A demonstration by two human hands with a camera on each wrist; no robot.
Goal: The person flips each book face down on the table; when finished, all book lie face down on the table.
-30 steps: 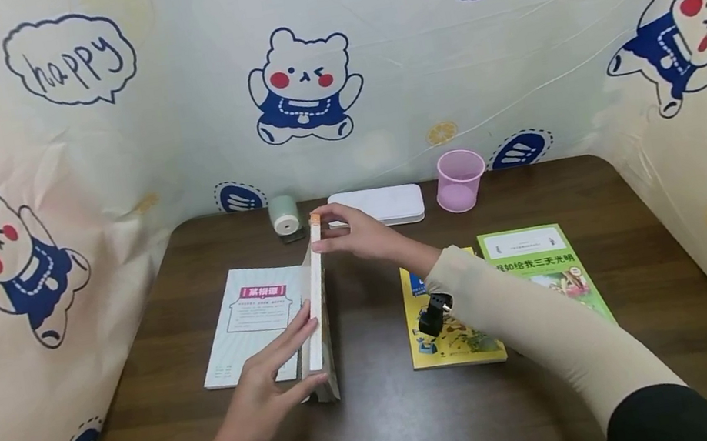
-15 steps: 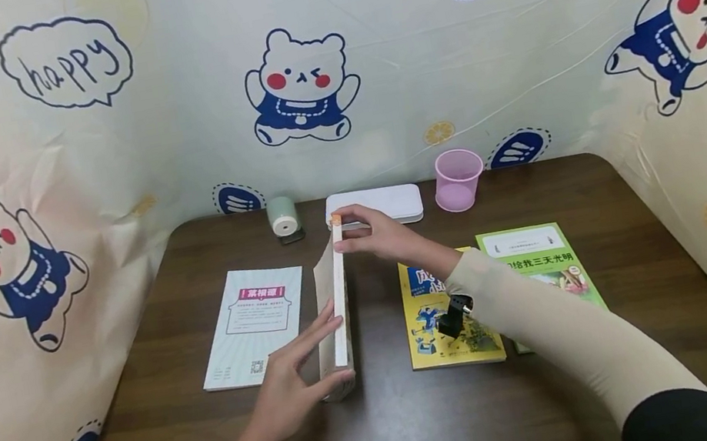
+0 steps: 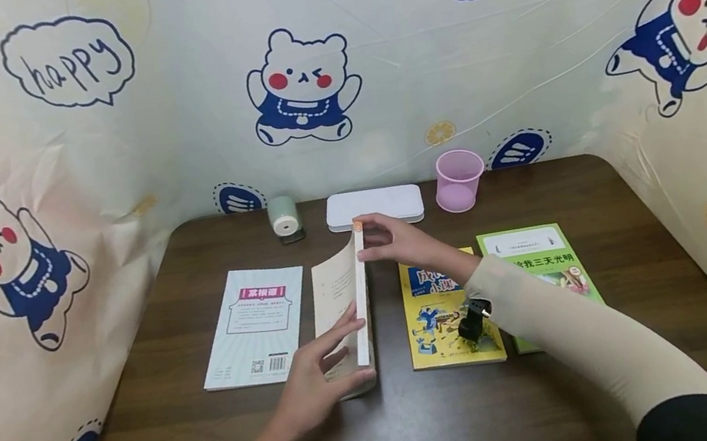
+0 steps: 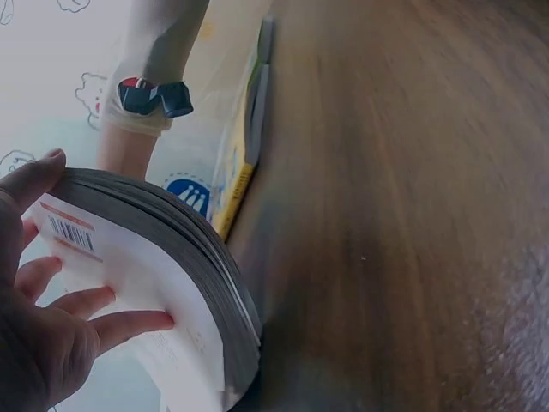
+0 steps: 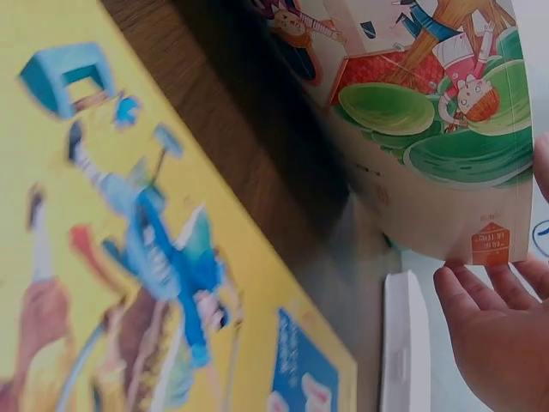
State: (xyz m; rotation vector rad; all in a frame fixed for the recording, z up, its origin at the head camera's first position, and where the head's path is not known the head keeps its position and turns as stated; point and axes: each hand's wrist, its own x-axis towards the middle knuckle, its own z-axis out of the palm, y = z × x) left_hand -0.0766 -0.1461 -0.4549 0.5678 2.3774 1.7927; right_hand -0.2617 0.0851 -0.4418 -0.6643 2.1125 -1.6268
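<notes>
A paperback book (image 3: 332, 286) stands on edge in the head view, its white spine upward and its pages drooping to the left. My left hand (image 3: 314, 383) holds its near end; in the left wrist view the fingers lie spread on the white cover with the barcode (image 4: 73, 232), and the thumb sits at the upper corner. My right hand (image 3: 399, 240) pinches the far upper corner by the orange label. The right wrist view shows the illustrated front cover (image 5: 420, 120) of this book, with my right fingertips at its edge.
A pale blue book (image 3: 248, 328) lies left of the held one. To the right lie a yellow book (image 3: 437, 343) and a green book (image 3: 583, 275), partly under my right arm. A pencil sharpener (image 3: 284, 216), a white case (image 3: 375, 205) and a pink cup (image 3: 460, 183) line the back.
Both hands have carried the upright book to the right, away from the pale blue book. Its pages have sagged open further on the left side.
</notes>
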